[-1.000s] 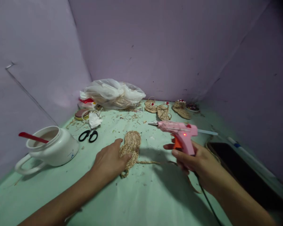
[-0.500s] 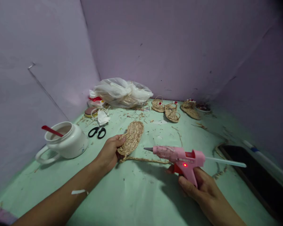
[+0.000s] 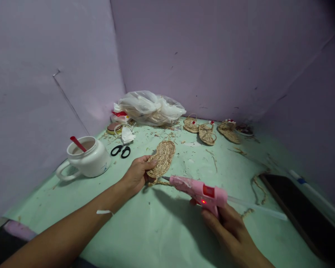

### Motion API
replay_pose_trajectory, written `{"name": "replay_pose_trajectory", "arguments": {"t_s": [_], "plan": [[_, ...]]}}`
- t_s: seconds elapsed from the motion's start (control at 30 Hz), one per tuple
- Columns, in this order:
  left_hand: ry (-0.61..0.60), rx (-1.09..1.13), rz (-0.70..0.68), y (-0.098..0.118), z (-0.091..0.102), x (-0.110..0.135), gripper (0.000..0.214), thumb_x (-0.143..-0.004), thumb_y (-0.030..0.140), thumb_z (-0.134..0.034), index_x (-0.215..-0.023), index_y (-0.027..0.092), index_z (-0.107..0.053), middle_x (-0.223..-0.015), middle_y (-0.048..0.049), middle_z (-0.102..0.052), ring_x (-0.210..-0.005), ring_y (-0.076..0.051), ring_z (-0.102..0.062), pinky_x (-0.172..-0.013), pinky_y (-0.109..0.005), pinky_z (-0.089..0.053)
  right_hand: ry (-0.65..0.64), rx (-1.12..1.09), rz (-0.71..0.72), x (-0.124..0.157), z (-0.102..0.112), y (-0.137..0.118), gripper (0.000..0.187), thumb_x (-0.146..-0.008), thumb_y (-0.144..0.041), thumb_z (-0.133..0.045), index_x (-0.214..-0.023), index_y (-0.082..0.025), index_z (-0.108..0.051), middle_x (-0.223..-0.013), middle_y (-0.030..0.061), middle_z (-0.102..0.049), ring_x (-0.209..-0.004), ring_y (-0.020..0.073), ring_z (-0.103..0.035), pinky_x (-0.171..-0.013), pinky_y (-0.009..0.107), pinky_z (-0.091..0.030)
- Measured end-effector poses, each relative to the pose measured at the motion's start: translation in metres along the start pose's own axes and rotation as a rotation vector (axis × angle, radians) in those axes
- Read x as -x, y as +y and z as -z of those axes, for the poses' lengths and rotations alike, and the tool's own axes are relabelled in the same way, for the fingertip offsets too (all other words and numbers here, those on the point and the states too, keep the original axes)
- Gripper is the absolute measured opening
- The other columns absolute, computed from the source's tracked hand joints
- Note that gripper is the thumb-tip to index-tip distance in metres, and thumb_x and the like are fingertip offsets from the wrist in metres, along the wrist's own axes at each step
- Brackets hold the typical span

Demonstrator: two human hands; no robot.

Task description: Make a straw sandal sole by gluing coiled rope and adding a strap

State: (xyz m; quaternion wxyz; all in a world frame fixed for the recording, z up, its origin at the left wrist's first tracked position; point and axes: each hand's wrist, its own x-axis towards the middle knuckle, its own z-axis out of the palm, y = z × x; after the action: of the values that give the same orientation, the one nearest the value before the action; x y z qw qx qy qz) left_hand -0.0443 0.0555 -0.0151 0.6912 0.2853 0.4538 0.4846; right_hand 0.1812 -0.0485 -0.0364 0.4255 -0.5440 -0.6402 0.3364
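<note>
- Your left hand pinches the near end of the woven sole, grip closed.
- Your right hand wraps its grip round the pink glue gun, nozzle just beside that end.

Craft corner (straw scraps, woven sandals).
</note>
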Motion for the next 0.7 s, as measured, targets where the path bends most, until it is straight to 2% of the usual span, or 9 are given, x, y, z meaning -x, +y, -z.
{"name": "replay_pose_trajectory", "arguments": {"t_s": [0.1,0.23,0.4,0.53,0.7], "plan": [[0.004,-0.003,-0.004,-0.0009,-0.0002,-0.001,0.019,-0.068,0.01,-0.068,-0.085,0.009,-0.059,-0.072,-0.0085,-0.067,-0.059,-0.015,-0.063,-0.054,-0.025,-0.052,0.015,0.009,0.006,-0.0003,-0.0018,0.0008,0.027,-0.083,-0.043,-0.056,-0.095,-0.025,-0.07,-0.09,0.0065,-0.07,-0.081,0.0241,-0.062,-0.073,0.033,-0.049],[0.007,-0.007,-0.009,-0.0019,0.0,-0.0018,0.02,-0.066,0.011,-0.069,-0.083,0.009,-0.059,-0.07,-0.0074,-0.066,-0.057,-0.015,-0.062,-0.054,-0.026,-0.052,-0.067,0.057,0.049,-0.0016,-0.0008,0.0044,0.024,-0.083,-0.04,-0.056,-0.094,-0.025,-0.07,-0.084,0.0063,-0.07,-0.078,0.0243,-0.063,-0.068,0.031,-0.05],[0.023,-0.018,-0.015,-0.0029,-0.0004,-0.001,0.018,-0.067,0.01,-0.067,-0.083,0.011,-0.057,-0.067,-0.0065,-0.065,-0.056,-0.015,-0.062,-0.053,-0.027,-0.052,0.04,0.026,0.022,-0.0004,-0.0052,0.0036,0.025,-0.082,-0.043,-0.056,-0.094,-0.025,-0.07,-0.086,0.0057,-0.07,-0.077,0.0235,-0.062,-0.07,0.032,-0.049],[0.034,-0.022,-0.015,-0.0032,-0.0012,-0.0004,0.015,-0.07,0.008,-0.065,-0.082,0.01,-0.057,-0.067,-0.007,-0.065,-0.054,-0.015,-0.062,-0.051,-0.026,-0.051,-0.051,0.04,0.069,-0.0018,-0.0045,0.0049,0.024,-0.083,-0.039,-0.057,-0.097,-0.025,-0.07,-0.088,0.0058,-0.071,-0.078,0.0233,-0.063,-0.069,0.03,-0.05],[0.045,-0.02,-0.006,-0.0024,-0.0024,0.0,0.016,-0.071,0.007,-0.063,-0.085,0.01,-0.056,-0.069,-0.0077,-0.066,-0.055,-0.015,-0.063,-0.052,-0.026,-0.052,-0.022,0.066,0.052,-0.0031,-0.0022,0.0066,0.023,-0.083,-0.039,-0.057,-0.096,-0.025,-0.07,-0.081,0.0046,-0.069,-0.073,0.0224,-0.062,-0.066,0.03,-0.05]]}}
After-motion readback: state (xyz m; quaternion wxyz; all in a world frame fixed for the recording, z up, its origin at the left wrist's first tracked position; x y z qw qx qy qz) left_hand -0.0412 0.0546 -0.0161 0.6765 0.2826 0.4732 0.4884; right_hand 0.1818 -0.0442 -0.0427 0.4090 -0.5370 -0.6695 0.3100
